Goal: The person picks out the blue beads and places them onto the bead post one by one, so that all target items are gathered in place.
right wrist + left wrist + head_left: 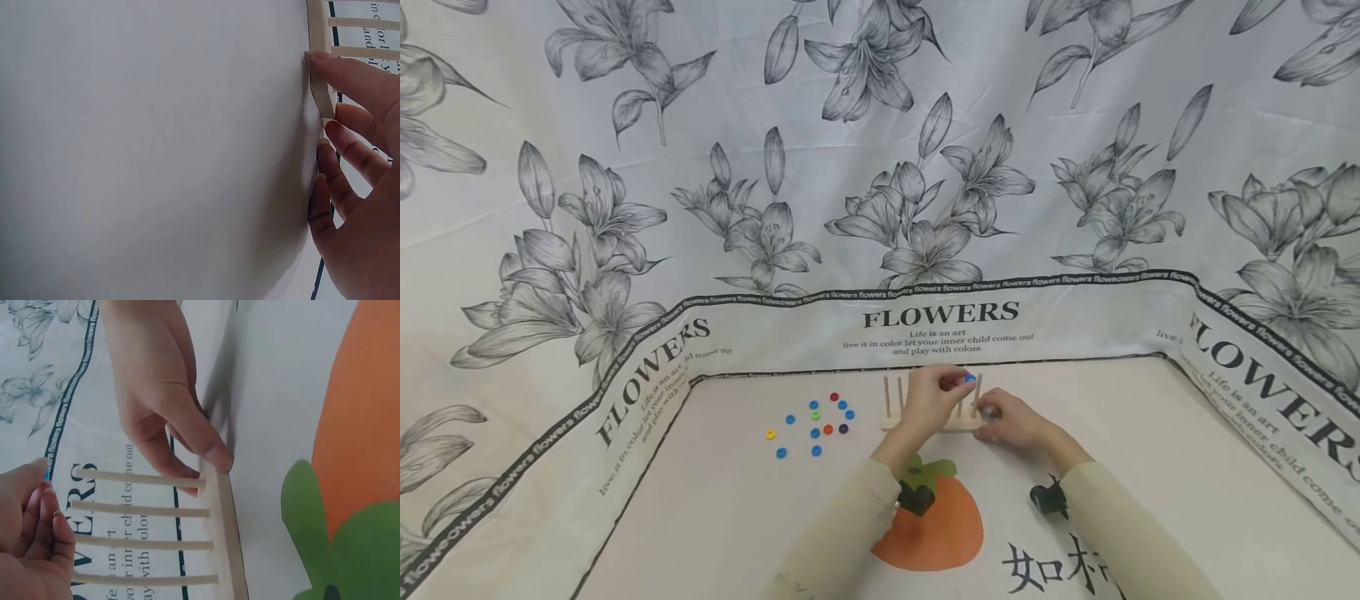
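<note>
A wooden peg stand (891,423) with several upright pegs stands on the table near the back. My left hand (929,402) pinches a small blue bead (970,378) between thumb and fingertips, beside the top of the rightmost peg; the fingers hide most of the bead in the left wrist view. Whether the peg's tip is in the bead's hole I cannot tell. With thumb and fingers, my right hand (1018,421) grips the right end of the stand's base (319,87). The pegs (150,511) in the left wrist view are bare.
Left of the stand lie several loose beads: mostly blue ones (816,451), plus a yellow bead (771,434), a green bead (816,415), a purple bead (843,429) and reddish ones (834,397). A flower-printed curtain (940,329) borders the table behind. The tablecloth bears an orange print (943,529).
</note>
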The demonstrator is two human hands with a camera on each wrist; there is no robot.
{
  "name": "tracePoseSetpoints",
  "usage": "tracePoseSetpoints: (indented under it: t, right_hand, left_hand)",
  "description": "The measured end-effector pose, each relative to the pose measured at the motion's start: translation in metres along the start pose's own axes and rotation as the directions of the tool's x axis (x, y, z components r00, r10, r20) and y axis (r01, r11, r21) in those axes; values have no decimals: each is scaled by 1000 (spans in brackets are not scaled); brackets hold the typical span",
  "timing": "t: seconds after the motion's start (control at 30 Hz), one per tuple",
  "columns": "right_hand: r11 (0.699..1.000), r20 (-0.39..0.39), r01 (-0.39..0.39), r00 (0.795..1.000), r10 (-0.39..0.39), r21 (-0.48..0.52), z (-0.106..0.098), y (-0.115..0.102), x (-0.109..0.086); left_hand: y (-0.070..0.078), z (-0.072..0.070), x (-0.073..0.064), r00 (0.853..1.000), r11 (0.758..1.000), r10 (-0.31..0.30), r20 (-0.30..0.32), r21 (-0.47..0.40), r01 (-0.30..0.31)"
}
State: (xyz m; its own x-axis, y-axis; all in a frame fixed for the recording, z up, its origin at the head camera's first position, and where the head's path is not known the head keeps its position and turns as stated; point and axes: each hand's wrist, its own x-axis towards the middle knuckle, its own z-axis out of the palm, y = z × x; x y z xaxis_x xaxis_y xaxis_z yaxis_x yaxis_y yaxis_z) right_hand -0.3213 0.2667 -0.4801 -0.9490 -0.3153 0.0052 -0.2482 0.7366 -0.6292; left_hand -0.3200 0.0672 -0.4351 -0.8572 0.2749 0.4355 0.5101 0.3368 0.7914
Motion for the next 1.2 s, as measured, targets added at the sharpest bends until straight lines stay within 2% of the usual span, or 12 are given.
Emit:
tracePoseSetpoints:
  t: [0.17, 0.43, 0.6, 1.03, 1.2]
  right_hand:
    - [1000, -1, 8, 1000, -8, -1, -1, -1, 2]
    - [999, -10, 21, 1000, -21, 29, 2, 0, 1]
    - [999, -22, 38, 999, -38, 20, 3, 0, 0]
    - [1000, -9, 18, 1000, -18, 6, 0, -1, 2]
    - [1000, -5, 13, 1000, -13, 4, 0, -2, 0]
  left_hand:
    - [3, 12, 6, 998, 998, -38, -50, 39, 40]
    - [9, 23, 12, 994, 997, -77, -72, 22, 78]
    - [11, 28, 13, 992, 993, -96, -85, 57, 101]
    - [11, 37, 16, 985, 986, -91, -145, 125, 109]
    - [10, 41, 15, 986, 979, -88, -140, 170, 112]
